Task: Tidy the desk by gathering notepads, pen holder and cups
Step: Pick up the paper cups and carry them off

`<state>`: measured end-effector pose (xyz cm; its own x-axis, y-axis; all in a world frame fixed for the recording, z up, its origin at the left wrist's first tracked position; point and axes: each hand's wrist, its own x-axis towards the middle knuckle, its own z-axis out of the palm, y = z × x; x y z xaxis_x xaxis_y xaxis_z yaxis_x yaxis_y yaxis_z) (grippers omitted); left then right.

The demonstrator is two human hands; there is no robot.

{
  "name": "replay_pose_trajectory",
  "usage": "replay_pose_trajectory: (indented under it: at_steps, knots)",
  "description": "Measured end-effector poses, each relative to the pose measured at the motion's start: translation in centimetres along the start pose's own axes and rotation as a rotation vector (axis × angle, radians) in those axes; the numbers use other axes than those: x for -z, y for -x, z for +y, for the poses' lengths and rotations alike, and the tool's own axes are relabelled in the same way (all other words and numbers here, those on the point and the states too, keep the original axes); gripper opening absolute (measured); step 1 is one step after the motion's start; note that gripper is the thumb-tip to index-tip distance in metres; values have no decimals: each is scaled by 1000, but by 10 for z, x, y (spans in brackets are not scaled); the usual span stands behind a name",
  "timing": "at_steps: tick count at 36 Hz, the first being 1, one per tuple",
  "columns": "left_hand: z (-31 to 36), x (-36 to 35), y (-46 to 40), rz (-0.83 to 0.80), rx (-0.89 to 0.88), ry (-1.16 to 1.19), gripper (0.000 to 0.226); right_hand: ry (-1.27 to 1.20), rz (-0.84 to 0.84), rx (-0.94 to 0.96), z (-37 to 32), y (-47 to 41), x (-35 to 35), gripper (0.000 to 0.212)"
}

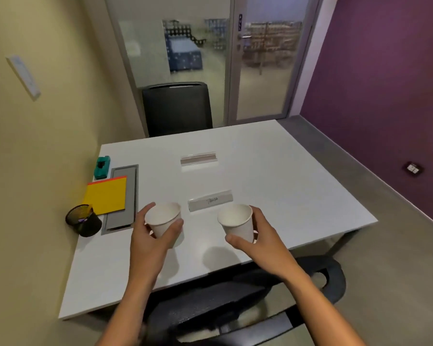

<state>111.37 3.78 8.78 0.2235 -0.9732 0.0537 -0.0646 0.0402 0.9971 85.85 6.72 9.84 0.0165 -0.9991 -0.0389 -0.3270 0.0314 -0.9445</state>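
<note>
Two white paper cups are held above the white desk. My left hand grips the left cup, and my right hand grips the right cup. Both cups are upright and look empty, and their shadows fall on the desk below them. At the desk's left edge lies a yellow notepad on top of an orange one. A black mesh pen holder stands just in front of the pads, with a few small items inside.
A grey cable hatch lies under the pads. A green stapler-like item sits at the far left. Two nameplate holders lie mid-desk. One black chair is across the desk, another just below my arms.
</note>
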Motion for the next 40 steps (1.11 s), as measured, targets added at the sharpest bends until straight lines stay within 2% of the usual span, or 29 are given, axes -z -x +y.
replay_pose_trajectory:
  at_steps: [5, 9, 15, 19, 26, 31, 37, 40]
  knots:
    - [5, -55, 21, -23, -16, -11, 71, -44, 69, -10, 13, 13, 58, 71]
    - [7, -96, 35, -46, -17, -55, 63, -75, 126, 13, 13, 23, 96, 71]
    - [17, -152, 45, -117, -39, -34, 83, -150, 208, 25, 24, 29, 138, 70]
    - [13, -179, 40, -156, -44, -97, 78, -192, 257, 3, 41, 22, 153, 71]
    - [2, -242, 17, -186, -2, -112, 78, -208, 313, -78, 82, 2, 182, 71]
    - [-12, -288, -2, -245, 20, -136, 79, -221, 355, -120, 100, -26, 211, 63]
    - [-31, -324, -21, -232, 82, -187, 80, -200, 336, -190, 110, -64, 247, 77]
    - [-36, -341, -29, -208, 112, -208, 82, -219, 327, -201, 116, -83, 265, 77]
